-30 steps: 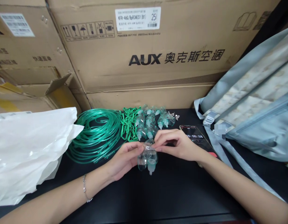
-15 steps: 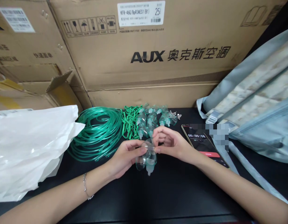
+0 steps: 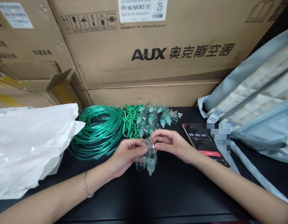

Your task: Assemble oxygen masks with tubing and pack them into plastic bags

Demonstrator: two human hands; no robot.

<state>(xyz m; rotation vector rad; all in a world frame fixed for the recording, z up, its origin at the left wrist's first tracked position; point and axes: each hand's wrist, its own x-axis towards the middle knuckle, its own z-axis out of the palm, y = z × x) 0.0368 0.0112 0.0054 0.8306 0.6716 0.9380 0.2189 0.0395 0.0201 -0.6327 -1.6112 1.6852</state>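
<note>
Where the hands work, head view: over a black tabletop (image 3: 172,193), a large AUX cardboard box (image 3: 158,34) standing like a wall beyond both.
Oxygen mask: the clear mask (image 3: 152,154) sits between the hands; its long axis runs away from the person, narrow end farthest, spout (image 3: 151,170) toward the person.
Metal strip: this nose strip (image 3: 150,146) lies crosswise to that axis, near the narrow end.
Left hand: the hand (image 3: 125,157) is closed to a pinch, thumb and fingers gripping the mask's left side.
Right hand: half curled, the hand (image 3: 173,144) has its thumb tip at the strip's right end; how firm its hold is, I cannot tell.
Beyond the hands: green straps (image 3: 130,120) and more masks (image 3: 151,118) lie close together.
Flanks: coiled green tubing (image 3: 95,133) borders the left hand; a phone (image 3: 201,141) lies right of the right hand, a backpack (image 3: 258,121) farther out.
Front edge: room runs from the hands down to it.
</note>
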